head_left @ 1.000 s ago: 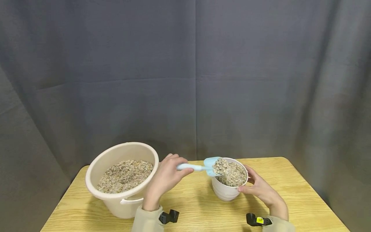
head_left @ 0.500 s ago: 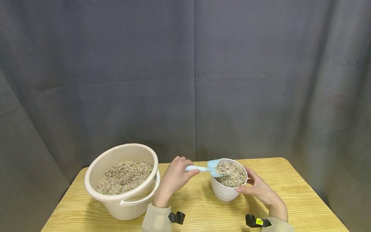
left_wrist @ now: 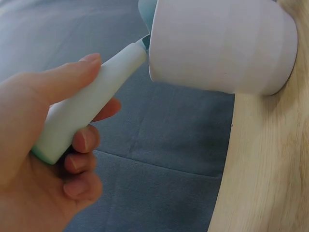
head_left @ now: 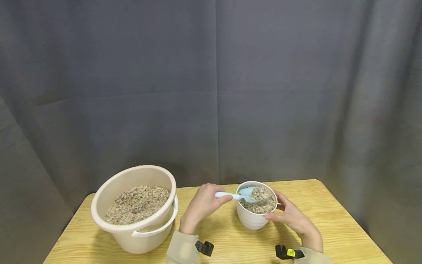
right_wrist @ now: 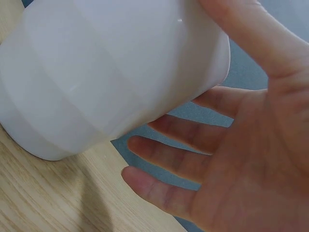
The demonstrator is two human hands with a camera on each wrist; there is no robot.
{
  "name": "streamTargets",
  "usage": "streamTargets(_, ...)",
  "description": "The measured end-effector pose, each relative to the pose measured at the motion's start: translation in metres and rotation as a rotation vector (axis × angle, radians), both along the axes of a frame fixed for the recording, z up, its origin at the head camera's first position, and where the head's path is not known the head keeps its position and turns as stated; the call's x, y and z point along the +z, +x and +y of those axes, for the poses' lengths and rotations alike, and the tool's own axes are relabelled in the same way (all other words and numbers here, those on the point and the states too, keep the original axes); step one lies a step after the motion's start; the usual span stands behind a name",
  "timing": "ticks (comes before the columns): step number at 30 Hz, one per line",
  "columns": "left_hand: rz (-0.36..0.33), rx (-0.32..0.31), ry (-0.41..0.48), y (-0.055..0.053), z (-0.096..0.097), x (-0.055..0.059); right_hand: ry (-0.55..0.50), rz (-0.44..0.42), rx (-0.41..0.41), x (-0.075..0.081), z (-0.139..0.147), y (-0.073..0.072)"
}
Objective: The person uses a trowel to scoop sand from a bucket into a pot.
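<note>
My left hand [head_left: 205,201] grips the pale handle of a light-blue hand trowel [head_left: 227,195], fingers wrapped round it with the thumb along the top in the left wrist view. The trowel's blade [head_left: 247,191] lies inside a white plant pot [head_left: 252,219], within the rim and on the mixed pale gravel [head_left: 260,207], with some gravel heaped on it. My right hand [head_left: 293,217] holds the pot's right side, thumb at the near rim and fingers behind. In the right wrist view the lower fingers [right_wrist: 164,195] stand off the pot's wall. The pot stands upright on the table.
A large cream bucket [head_left: 141,242] full of similar gravel stands at the left of the wooden table [head_left: 237,253], its white handle [head_left: 158,230] hanging on the near right side. A dark grey curtain [head_left: 211,110] hangs behind the table's back edge.
My left hand has moved right, away from the bucket, and slightly down. The trowel blade has gone from over the pot's left rim to inside it. My right hand keeps its hold.
</note>
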State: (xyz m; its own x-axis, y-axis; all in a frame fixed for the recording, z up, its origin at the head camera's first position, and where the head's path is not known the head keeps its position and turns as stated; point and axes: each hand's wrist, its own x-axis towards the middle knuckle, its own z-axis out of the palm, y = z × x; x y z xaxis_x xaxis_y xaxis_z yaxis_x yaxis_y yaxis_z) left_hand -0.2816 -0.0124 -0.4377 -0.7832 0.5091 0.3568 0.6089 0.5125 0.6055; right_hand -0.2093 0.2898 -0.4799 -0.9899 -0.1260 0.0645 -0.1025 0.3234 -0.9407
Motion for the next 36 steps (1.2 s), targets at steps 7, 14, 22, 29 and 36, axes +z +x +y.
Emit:
streamTargets(7, -0.088, 0.009, 0.046, -0.0011, -0.001, -0.0036, 0.001, 0.001, -0.014, -0.0009, -0.0017, 0.0005)
streamTargets(14, -0.137, 0.003, 0.046, -0.0008, -0.0032, -0.0026, 0.01, 0.013, -0.008, -0.0007, -0.0018, 0.0006)
streamTargets(22, -0.161, 0.01, 0.056, -0.0006, -0.0065, -0.002, 0.013, 0.004, -0.009, 0.0012, -0.0036, 0.0017)
streamTargets(29, -0.171, 0.023, 0.07, 0.0001, -0.0074, -0.0017, 0.004, 0.0, -0.011, 0.002, -0.0044, 0.0021)
streamTargets(36, -0.165, 0.039, 0.063, 0.0015, -0.009, -0.0001, 0.012, -0.005, -0.018, -0.001, -0.0034, 0.001)
